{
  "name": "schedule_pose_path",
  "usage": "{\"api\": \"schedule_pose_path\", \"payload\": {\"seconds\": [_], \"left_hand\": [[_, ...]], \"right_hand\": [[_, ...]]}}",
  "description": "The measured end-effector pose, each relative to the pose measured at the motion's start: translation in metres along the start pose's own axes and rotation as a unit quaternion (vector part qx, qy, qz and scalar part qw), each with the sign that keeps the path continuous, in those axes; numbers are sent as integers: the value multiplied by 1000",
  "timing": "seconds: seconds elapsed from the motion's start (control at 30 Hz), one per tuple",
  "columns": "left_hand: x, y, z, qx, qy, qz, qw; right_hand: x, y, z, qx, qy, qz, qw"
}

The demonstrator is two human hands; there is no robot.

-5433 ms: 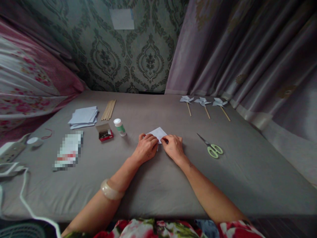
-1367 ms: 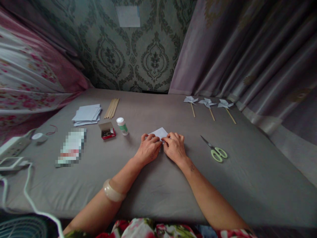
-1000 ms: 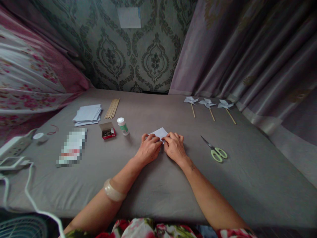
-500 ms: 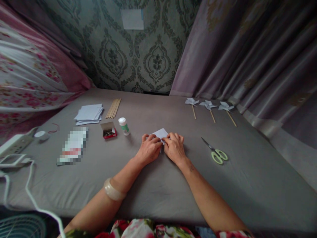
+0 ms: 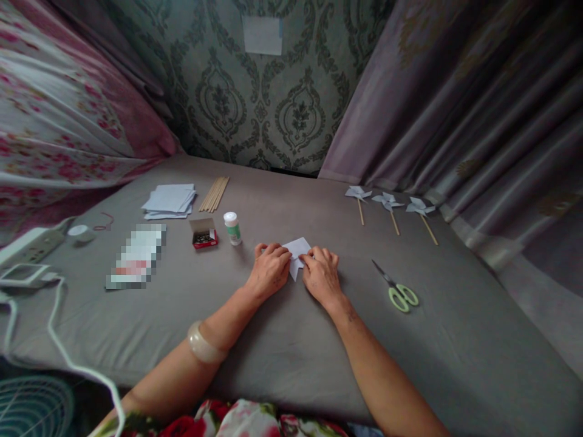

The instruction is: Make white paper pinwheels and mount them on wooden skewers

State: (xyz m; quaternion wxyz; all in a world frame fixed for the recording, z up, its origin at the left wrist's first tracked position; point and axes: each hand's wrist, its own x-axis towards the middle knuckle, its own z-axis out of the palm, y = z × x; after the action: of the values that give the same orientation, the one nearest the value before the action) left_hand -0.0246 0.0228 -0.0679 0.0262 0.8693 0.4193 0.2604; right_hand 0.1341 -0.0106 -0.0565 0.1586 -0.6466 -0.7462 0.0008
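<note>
While the left hand lies with its fingers part-curled over the near side of the white paper, the right hand seems to have thumb and forefinger closed on its middle; whether the left pinches or only presses, I cannot tell. That paper lies flat on the grey cloth, directly between the hands, one pointed flap aimed at the wearer. Working the flaps seems to be the step in hand; done well, it would mean one hand steadying the sheet, the points kept centred, and light fingertip pressure so that nothing tears or creases. Farther out, the bottle has a green label, too small to read; the red box of small dark pieces shows no legible print; the packet is pixelated, its reddish band unreadable. On the scissors, no brand can be made out.
</note>
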Motion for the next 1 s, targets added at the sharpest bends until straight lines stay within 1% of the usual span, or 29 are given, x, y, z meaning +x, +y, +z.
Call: {"api": "schedule_pose_path", "payload": {"seconds": [0.17,0.37,0.53,0.6,0.67,0.73,0.8,0.9,1.0], "left_hand": [[0,2,-1,-4,-16,9,1000],[1,4,-3,1,-19,18,1000],[2,4,-3,4,-21,29,999],[1,2,-3,8,-16,34,999],[1,0,-2,8,-6,37,999],[1,-1,-2,4,6,40,999],[2,1,-1,-1,12,46,999],[5,7,1,-7,-2,71,997],[9,17,6,6,-32,110,993]], "right_hand": [[-2,0,-1,-12,1,-4,1000],[-4,-1,0,-16,11,-14,1000],[-4,-2,4,7,25,-1,1000],[-4,0,8,45,38,19,998],[-3,5,11,100,64,51,992],[-1,14,12,152,99,94,979],[0,25,10,187,120,145,964],[0,37,5,203,110,205,951],[-3,38,3,187,91,202,957]]}}
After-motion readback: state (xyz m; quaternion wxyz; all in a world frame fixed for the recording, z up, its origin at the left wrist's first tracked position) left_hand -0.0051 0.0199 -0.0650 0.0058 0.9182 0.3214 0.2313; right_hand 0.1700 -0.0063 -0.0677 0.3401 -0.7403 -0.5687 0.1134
